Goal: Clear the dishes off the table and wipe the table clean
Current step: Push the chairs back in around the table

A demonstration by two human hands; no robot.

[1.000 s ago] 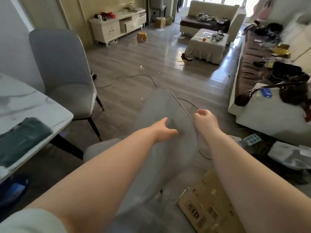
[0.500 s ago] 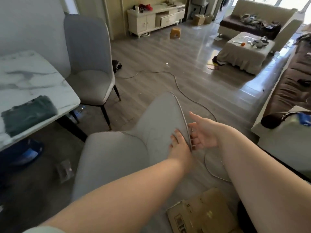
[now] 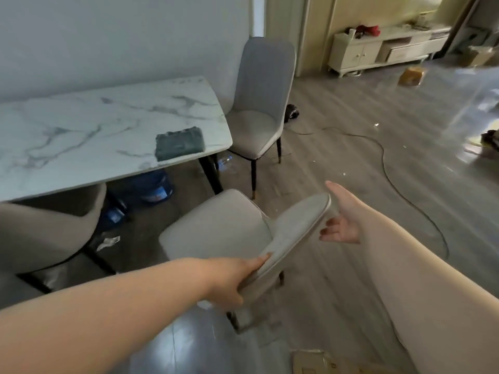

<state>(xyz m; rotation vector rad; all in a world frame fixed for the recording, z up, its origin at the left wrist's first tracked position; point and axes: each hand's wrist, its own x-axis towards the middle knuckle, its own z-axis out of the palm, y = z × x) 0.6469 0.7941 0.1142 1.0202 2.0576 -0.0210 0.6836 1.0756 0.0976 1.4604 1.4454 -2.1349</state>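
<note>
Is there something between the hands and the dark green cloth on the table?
Yes. The grey chair, whose backrest the left hand grips, stands between both hands and the cloth, which lies near the corner of the table. The right hand is open beside the backrest.

Left hand (image 3: 229,279), right hand (image 3: 343,222): both bare. Forearms uncovered all the way to the lower left and lower right frame edges. Right-hand fingertips (image 3: 325,232) show dark-tinted nails, too blurred to confirm polish.
</note>
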